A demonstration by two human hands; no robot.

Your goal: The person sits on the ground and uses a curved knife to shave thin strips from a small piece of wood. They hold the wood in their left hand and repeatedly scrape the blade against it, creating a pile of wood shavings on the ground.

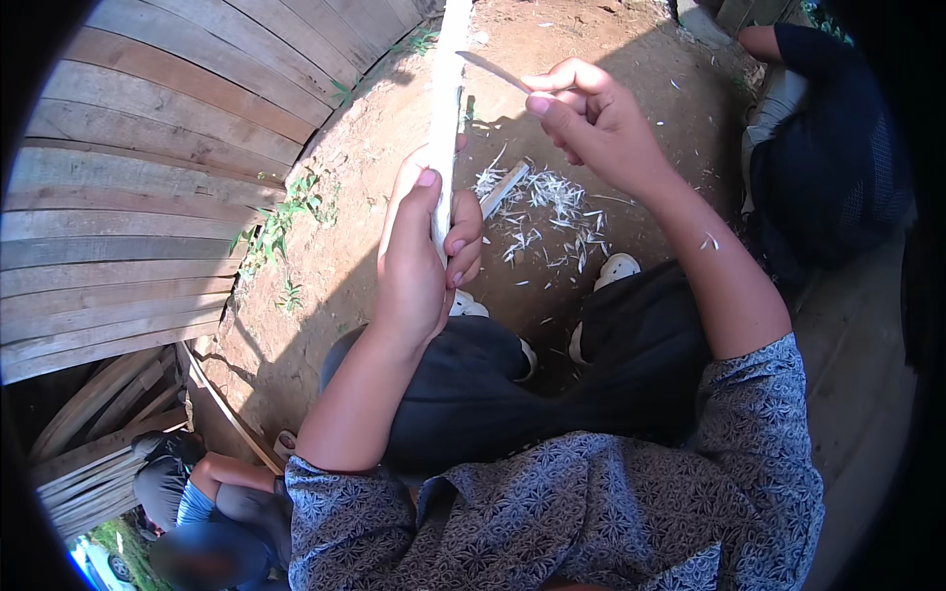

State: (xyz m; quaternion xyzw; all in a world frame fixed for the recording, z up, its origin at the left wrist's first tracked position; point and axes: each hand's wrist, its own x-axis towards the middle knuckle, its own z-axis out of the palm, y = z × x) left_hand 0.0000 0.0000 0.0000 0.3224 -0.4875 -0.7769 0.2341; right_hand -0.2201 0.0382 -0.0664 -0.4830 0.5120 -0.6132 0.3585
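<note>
My left hand (424, 231) is wrapped round a long pale wooden stick (446, 108), which points away from me and runs out of the top of the picture. In my right hand (596, 123) a knife is pinched between thumb and fingers. Its narrow blade (490, 69) reaches left, and the tip meets or overlaps the stick's right side; whether it touches I cannot tell. The knife's handle is hidden inside the hand. A few pale shavings (709, 241) cling to my right forearm.
Wood shavings (557, 202) lie on the dirt ground around a short piece of wood (505, 189). A plank wall (148, 187) curves along the left, with weeds at its foot. One person (828, 148) sits at the right, another (227, 502) at the lower left.
</note>
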